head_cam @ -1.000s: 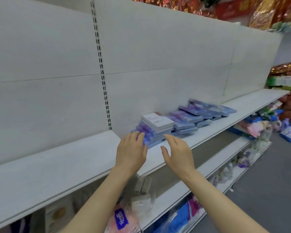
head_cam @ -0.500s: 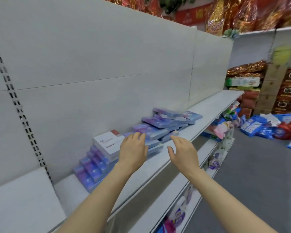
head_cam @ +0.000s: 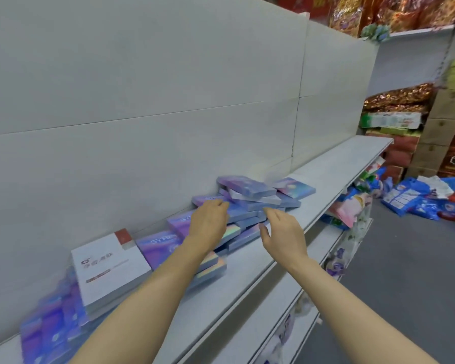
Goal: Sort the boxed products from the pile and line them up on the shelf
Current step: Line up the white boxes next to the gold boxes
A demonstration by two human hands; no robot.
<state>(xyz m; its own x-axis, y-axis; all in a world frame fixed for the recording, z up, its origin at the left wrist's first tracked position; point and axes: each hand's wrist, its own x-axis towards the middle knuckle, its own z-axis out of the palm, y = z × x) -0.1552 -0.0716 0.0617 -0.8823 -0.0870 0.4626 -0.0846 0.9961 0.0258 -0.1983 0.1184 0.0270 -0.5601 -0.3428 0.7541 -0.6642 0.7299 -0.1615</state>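
Observation:
A loose pile of flat purple-blue boxes [head_cam: 250, 195] lies on the white shelf [head_cam: 334, 169], spreading left toward a white box with a red corner [head_cam: 108, 264] that rests on more purple boxes [head_cam: 50, 329]. My left hand [head_cam: 209, 223] is stretched over the middle of the pile, fingers relaxed, its fingertips at a purple box; whether they touch it is unclear. My right hand [head_cam: 281, 233] hovers beside the pile's front edge, fingers loosely spread, holding nothing.
The shelf's right stretch runs bare to its end. Lower shelves [head_cam: 294, 292] hold bagged goods. Blue and red packages [head_cam: 418, 198] lie on the grey floor at right. Cartons and stacked goods [head_cam: 447, 143] stand at the far right.
The view has swung right and closer to the pile. Both hands have reached further forward, the left now over the purple boxes, the right close to the pile's front.

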